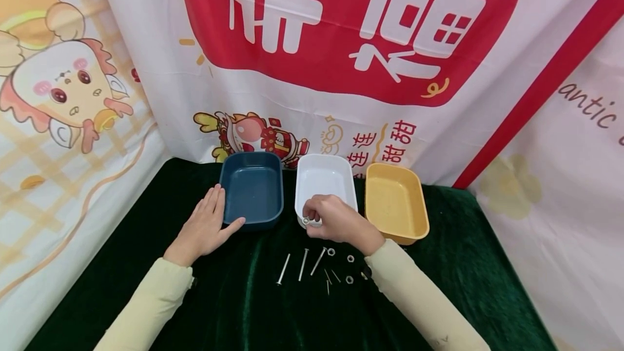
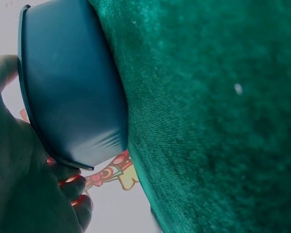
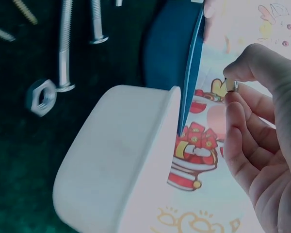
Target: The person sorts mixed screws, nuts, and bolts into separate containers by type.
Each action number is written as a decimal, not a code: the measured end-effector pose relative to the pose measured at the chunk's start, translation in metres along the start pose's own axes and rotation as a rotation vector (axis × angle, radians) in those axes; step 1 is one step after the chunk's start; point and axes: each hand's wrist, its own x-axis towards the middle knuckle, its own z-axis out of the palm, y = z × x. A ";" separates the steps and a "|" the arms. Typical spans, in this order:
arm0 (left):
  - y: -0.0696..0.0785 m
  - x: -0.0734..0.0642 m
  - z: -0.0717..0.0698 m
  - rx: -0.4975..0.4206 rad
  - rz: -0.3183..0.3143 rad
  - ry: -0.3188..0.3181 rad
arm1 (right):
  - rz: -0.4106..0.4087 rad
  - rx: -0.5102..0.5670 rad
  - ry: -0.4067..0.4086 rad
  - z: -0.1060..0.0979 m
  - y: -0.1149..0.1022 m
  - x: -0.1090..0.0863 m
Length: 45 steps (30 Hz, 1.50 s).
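Observation:
My right hand is over the near end of the white bin, pinching a small metal nut between thumb and forefinger. In the right wrist view the other fingers are curled below the nut. At the left, my left hand lies along the near left corner of the dark blue bin, with fingers fairly straight and thumb spread along its near side. The left wrist view shows the blue bin's outer wall between thumb and fingers.
A yellow bin stands to the right of the white one. Three long bolts, three thin screws and several loose hex nuts lie on the dark green cloth nearer me. Printed curtains hang behind.

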 end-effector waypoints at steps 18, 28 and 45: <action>-0.002 -0.004 0.004 -0.012 -0.006 0.009 | -0.031 0.006 -0.005 0.026 -0.014 0.059; -0.004 -0.004 0.006 -0.018 0.000 0.016 | 0.005 -0.010 -0.014 0.037 -0.015 0.085; -0.002 0.000 0.003 -0.016 0.007 0.029 | 0.046 0.052 0.065 0.065 -0.003 0.120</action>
